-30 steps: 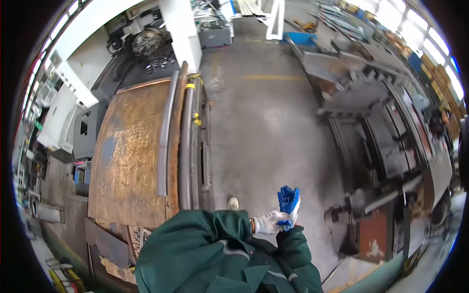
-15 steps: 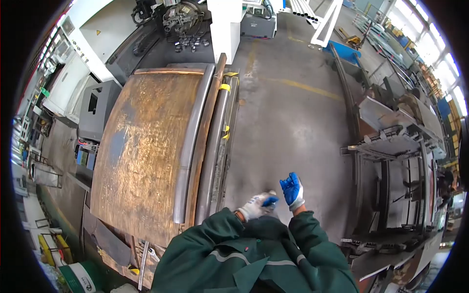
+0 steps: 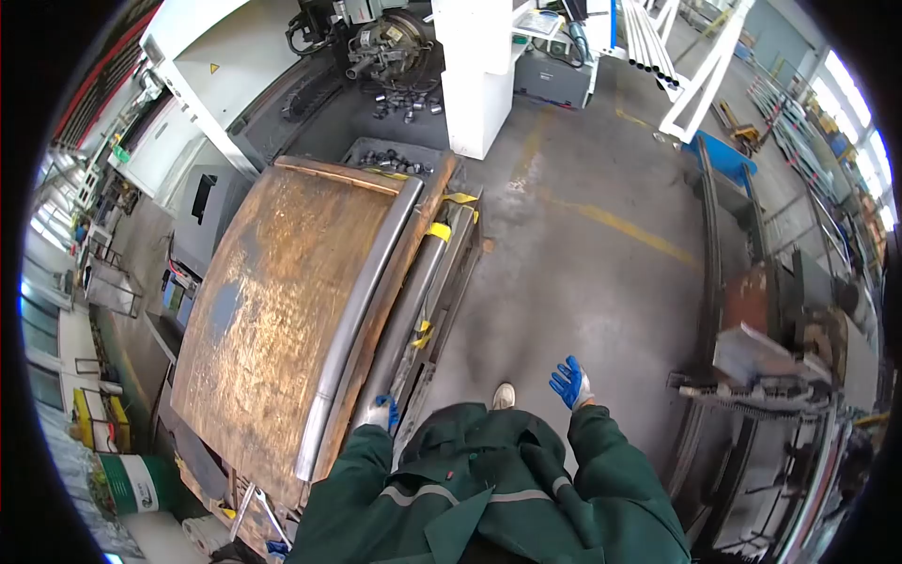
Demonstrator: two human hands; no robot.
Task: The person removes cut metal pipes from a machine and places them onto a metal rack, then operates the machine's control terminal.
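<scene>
My left hand [image 3: 379, 412], in a white glove with blue fingers, is low beside the grey metal tube [image 3: 413, 310] that runs along the side of the wooden table [image 3: 282, 329]. Its fingers look bent, and whether they touch the tube is unclear. Out over the grey floor, my right hand [image 3: 571, 383] wears a matching glove, with its fingers spread and nothing in it. A second grey tube [image 3: 362, 320] lies on the table's right edge, next to a wooden strip [image 3: 385, 324].
A metal rack [image 3: 761, 395] with plates stands at the right. Behind the table are a bin of metal pieces [image 3: 355, 150] and a white column [image 3: 474, 85]. A green drum [image 3: 141, 482] stands at lower left, near wrenches [image 3: 256, 503].
My hands have moved apart from each other. The left one went left to the table's side, and the right one has opened out. The view has turned, showing more of the left side.
</scene>
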